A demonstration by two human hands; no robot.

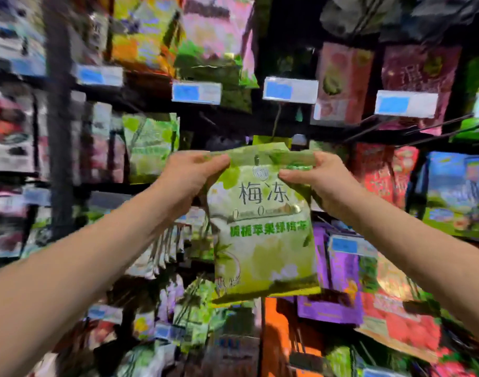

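A green snack bag [262,235] with large dark characters on its front hangs upright in front of me, held up before a shop display. My left hand [189,178] pinches its top left corner. My right hand [322,180] pinches the top right corner, thumb across the front of the bag. A small hang hole shows in the bag's top strip between my hands. Directly above the bag a thin metal peg [276,123] with a price label [290,90] juts out of the rack.
Dark racks carry many hanging snack bags: green ones [151,145] at left, purple ones [338,273] and red ones [382,175] at right. White and blue price labels [196,92] sit on the peg ends. Bare pegs [412,129] stick out at the upper right.
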